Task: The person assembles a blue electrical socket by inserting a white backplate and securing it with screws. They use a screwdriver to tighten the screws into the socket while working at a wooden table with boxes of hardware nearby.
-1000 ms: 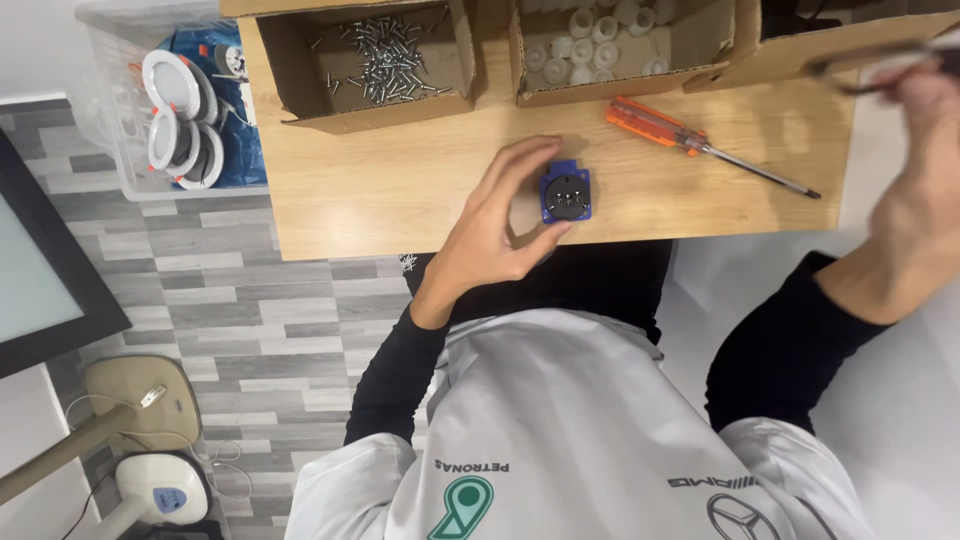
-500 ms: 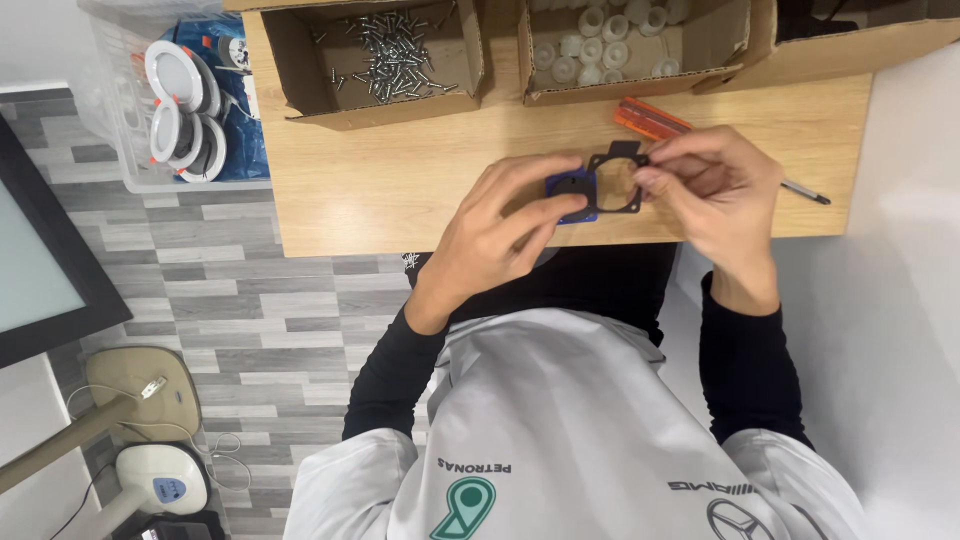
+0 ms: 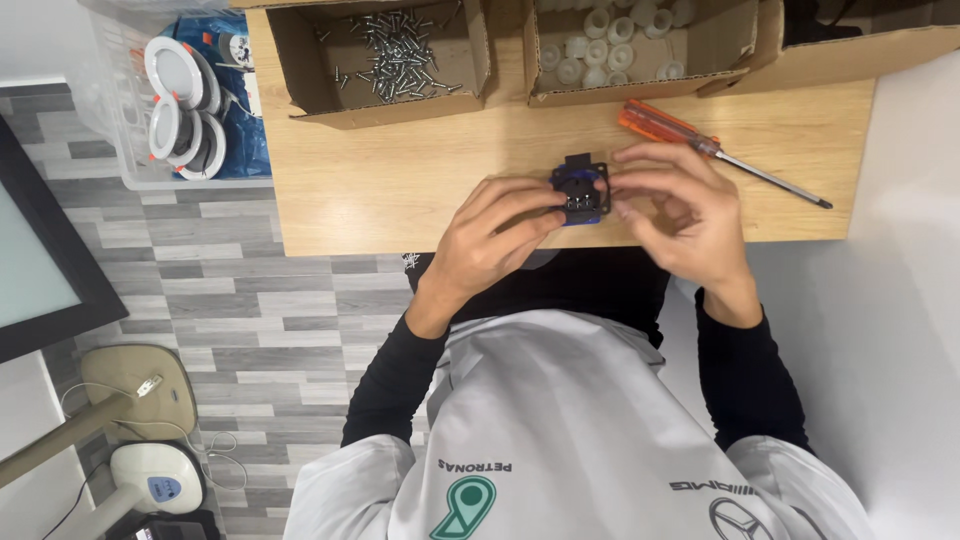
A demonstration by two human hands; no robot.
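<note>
A small blue and black socket-like part point(image 3: 581, 192) is held just above the near edge of a wooden table point(image 3: 400, 180). My left hand point(image 3: 495, 235) grips it from the left with fingers curled round its side. My right hand point(image 3: 680, 205) holds its right side, fingertips on the black frame. An orange-handled screwdriver point(image 3: 700, 145) lies on the table just beyond my right hand, its tip pointing right.
A cardboard box of loose screws point(image 3: 385, 55) stands at the table's back left. Another box holding white round parts point(image 3: 620, 45) stands beside it. A clear bin with round white lamp fittings point(image 3: 180, 110) sits on the floor at the left.
My right hand came down from the upper right with a black frame and now holds it against the blue part. Both hands have since settled close together on it.
</note>
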